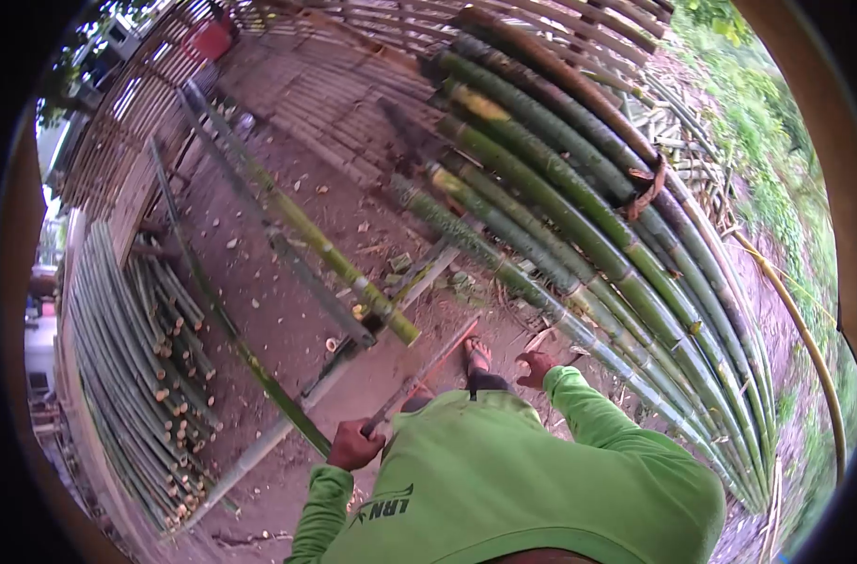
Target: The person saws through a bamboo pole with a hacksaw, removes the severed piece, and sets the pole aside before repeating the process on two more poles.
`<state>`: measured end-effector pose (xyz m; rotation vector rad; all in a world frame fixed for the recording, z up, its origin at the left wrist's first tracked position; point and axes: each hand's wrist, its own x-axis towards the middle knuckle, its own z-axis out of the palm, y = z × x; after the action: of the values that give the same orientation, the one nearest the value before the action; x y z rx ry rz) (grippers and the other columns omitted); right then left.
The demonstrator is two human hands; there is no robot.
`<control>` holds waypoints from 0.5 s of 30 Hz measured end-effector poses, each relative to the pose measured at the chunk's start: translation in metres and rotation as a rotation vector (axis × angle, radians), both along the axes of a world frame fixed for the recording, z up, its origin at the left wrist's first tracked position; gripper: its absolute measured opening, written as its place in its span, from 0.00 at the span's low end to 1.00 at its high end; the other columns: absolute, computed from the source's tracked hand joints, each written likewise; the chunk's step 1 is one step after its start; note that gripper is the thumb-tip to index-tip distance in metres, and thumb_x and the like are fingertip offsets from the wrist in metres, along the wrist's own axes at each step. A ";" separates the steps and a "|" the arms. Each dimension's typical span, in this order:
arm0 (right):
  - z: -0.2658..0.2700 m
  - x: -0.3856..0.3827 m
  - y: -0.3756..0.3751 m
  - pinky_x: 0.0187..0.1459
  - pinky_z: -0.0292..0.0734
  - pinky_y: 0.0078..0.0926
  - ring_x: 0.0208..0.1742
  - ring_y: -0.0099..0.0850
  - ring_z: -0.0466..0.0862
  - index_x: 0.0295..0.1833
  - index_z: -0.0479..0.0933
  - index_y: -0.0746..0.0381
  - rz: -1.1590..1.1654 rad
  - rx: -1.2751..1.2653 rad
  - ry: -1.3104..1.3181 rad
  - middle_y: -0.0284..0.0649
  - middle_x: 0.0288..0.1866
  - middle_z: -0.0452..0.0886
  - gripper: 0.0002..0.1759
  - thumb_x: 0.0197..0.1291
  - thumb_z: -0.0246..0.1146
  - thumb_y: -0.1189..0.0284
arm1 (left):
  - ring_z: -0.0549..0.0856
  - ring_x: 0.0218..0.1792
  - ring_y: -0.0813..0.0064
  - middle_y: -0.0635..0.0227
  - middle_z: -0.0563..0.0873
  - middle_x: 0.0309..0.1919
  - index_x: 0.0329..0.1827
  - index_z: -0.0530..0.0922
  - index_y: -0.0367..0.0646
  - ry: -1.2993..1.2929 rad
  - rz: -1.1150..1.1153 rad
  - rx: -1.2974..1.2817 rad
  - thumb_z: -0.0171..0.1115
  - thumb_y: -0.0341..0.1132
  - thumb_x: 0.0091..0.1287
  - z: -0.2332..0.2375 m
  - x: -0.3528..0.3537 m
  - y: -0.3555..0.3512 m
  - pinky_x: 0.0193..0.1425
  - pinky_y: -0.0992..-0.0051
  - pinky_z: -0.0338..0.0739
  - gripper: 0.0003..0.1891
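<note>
My left hand [356, 444] is wrapped round the near end of a long, thin tool that looks like a saw [412, 383]. The tool slants up and away in front of my legs and shows orange-red parts; its exact shape is blurred. My right hand [537, 368] is held out with fingers apart and nothing visible in it, close to the big stack of green bamboo poles [579, 235]. Ahead of me, a cut bamboo pole [330, 249] rests across a low support beam [306, 399]. A thin green pole [226, 324] ends close to my left hand.
Many thinner cut poles [132, 376] lie bundled at the left. Bamboo slat fencing [132, 122] and a red container [208, 40] stand at the back. A curved pole [814, 348] runs along the right. Chips and scraps litter the dirt ground [297, 193]. My foot [478, 355] shows below.
</note>
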<state>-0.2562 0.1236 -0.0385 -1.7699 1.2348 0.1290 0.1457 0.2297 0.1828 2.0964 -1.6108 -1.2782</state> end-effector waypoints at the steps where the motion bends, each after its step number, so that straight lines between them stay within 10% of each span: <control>1: -0.013 -0.005 0.003 0.55 0.76 0.40 0.50 0.46 0.82 0.52 0.78 0.60 0.096 0.048 0.027 0.48 0.45 0.83 0.31 0.36 0.72 0.62 | 0.69 0.15 0.75 0.63 0.71 0.11 0.17 0.68 0.39 0.015 0.061 -0.017 0.63 0.34 0.50 0.003 -0.003 -0.002 0.22 0.70 0.67 0.13; 6: -0.017 -0.011 -0.029 0.55 0.77 0.38 0.51 0.42 0.82 0.52 0.78 0.60 0.050 0.085 0.215 0.45 0.47 0.83 0.30 0.39 0.72 0.61 | 0.64 0.17 0.85 0.77 0.66 0.12 0.16 0.63 0.44 0.155 0.359 -0.202 0.64 0.30 0.52 -0.008 -0.023 -0.008 0.20 0.75 0.60 0.16; 15: -0.003 0.139 -0.122 0.57 0.75 0.37 0.54 0.44 0.81 0.55 0.77 0.57 0.065 -0.077 -0.012 0.49 0.51 0.81 0.34 0.41 0.72 0.54 | 0.67 0.15 0.77 0.71 0.66 0.12 0.20 0.65 0.42 0.037 0.450 -0.404 0.66 0.34 0.54 -0.036 -0.007 -0.030 0.21 0.72 0.64 0.16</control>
<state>-0.1172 0.0020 -0.0420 -1.8754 1.1883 0.1089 0.1392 0.1998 0.1466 2.0009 -1.1626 -0.7663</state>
